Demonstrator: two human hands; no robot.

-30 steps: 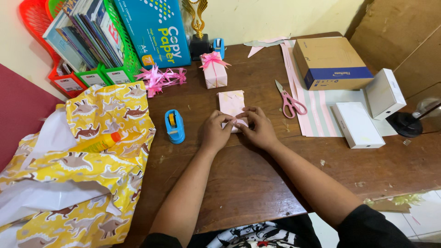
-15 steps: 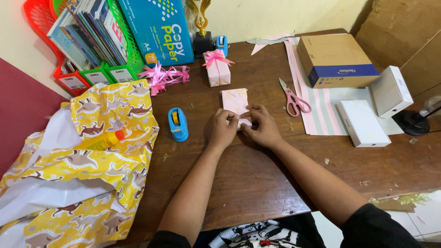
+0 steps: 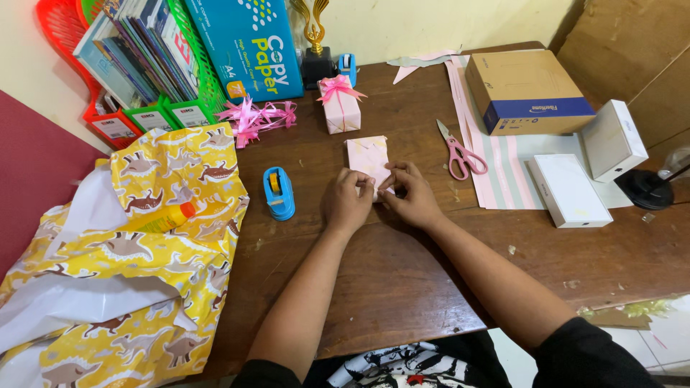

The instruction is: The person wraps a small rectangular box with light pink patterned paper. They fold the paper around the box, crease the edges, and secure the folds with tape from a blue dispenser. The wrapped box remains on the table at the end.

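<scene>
We are looking at a small box wrapped in pink paper (image 3: 368,156), lying flat near the middle of the brown wooden table (image 3: 402,280). Both hands are pressing on its near end. The left hand (image 3: 346,200) is curling its fingers onto the near left corner, and the right hand (image 3: 410,195) is pinching the paper fold at the near right corner. Just to the left of the hands a blue tape dispenser (image 3: 279,192) is sitting on the table. Behind the box a finished pink gift with a pink bow (image 3: 339,105) is standing, and beside it some loose pink ribbon bows (image 3: 256,118) are lying. To the right, pink-handled scissors (image 3: 457,153) are resting at the edge of a striped pink sheet of wrapping paper (image 3: 503,176). Two white boxes (image 3: 569,192) and a brown cardboard box (image 3: 527,90) are sitting on that side too. Far to the left, yellow wrapping paper with dinosaurs (image 3: 144,259) is spreading over the table edge, and an orange-capped yellow bottle (image 3: 159,222) is lying on it.
</scene>
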